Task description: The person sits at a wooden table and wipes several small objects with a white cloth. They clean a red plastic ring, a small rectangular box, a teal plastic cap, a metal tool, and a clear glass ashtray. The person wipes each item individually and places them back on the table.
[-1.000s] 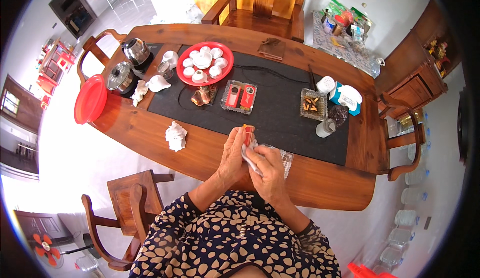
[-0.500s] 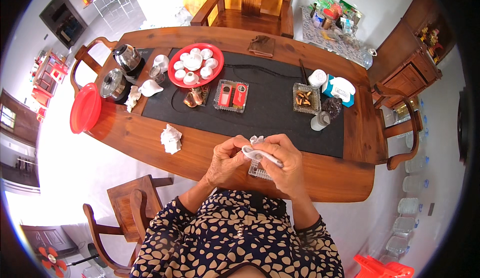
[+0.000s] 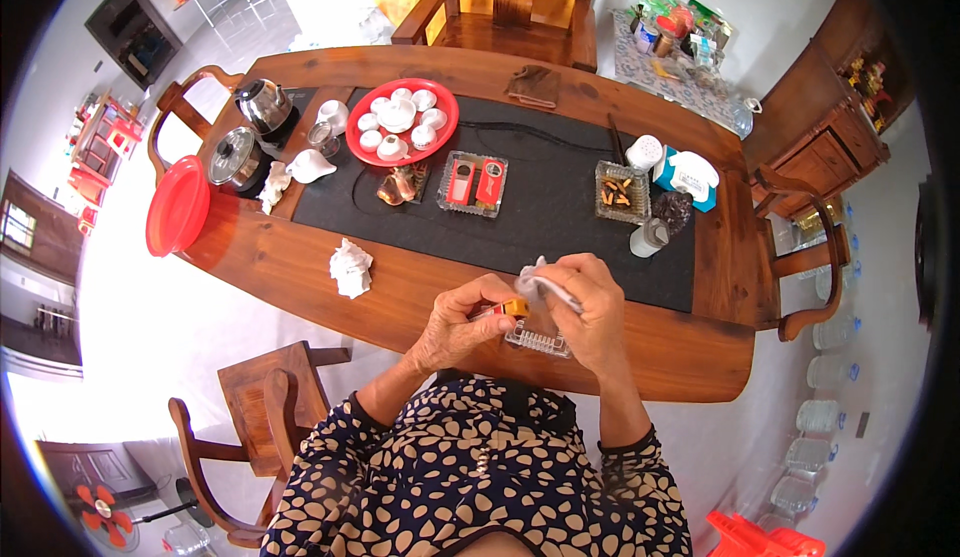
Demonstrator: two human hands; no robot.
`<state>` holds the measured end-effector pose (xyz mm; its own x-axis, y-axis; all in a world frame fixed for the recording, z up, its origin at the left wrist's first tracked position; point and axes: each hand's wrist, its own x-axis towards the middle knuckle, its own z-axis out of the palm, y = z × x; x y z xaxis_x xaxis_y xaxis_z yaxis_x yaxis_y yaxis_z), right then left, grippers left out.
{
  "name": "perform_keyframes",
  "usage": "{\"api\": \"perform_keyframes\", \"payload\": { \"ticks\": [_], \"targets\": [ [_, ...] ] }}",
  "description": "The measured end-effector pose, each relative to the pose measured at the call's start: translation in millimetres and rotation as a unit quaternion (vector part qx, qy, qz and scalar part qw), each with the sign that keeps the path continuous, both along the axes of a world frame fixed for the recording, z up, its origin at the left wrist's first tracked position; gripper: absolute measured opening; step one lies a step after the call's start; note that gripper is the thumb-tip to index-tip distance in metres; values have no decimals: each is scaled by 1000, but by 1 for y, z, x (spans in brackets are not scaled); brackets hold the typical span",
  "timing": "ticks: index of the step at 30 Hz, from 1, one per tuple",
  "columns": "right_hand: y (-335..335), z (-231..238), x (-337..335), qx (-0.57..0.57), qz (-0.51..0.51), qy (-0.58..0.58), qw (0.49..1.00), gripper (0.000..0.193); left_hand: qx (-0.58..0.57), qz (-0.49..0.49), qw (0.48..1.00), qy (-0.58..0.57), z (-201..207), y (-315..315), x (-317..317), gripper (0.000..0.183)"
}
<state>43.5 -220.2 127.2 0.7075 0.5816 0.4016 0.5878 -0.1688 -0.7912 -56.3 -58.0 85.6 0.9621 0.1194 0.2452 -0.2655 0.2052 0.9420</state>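
small red-and-yellow box (image 3: 512,309): between thumb and fingers of the left hand (image 3: 452,325), low over the table's near edge. that hand grasps it lightly by the sides; likely why its yellow end stays bare, turned toward the right hand (image 3: 597,309). right hand pinches a folded white wipe (image 3: 556,291), cloth or tissue, cannot tell; fold probably stiffens it. wipe beside box; contact unclear, some blur.

around: clear ribbed dish (image 3: 545,343) just below both hands, partly covered by them, the nearest obstacle. left of the left hand, crumpled tissue (image 3: 351,269). beyond the hands, glass tray (image 3: 470,211) with red packets. farther right of the right hand, butt-filled ashtray (image 3: 622,219) and grey-topped shaker (image 3: 650,238), clear of both.
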Motion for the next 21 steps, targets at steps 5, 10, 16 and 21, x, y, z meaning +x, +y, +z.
{"api": "perform_keyframes", "payload": {
  "ticks": [5, 10, 16, 21],
  "targets": [
    [16, -1, -18, 97, -58, 18, 993, 30, -102, 43, 991, 80, 1, -9, -1, 19],
    [41, -20, -43, 125, -80, 8, 989, 30, -260, 114, 952, 115, -5, -22, 11, 19],
    [38, -32, -58, 84, -48, -87, 991, 37, -337, 140, 926, 102, -4, -17, 12, 22],
    [23, -33, -62, 59, 66, -56, 994, 34, -373, 137, 907, 137, -8, -7, 5, 20]
  ]
}}
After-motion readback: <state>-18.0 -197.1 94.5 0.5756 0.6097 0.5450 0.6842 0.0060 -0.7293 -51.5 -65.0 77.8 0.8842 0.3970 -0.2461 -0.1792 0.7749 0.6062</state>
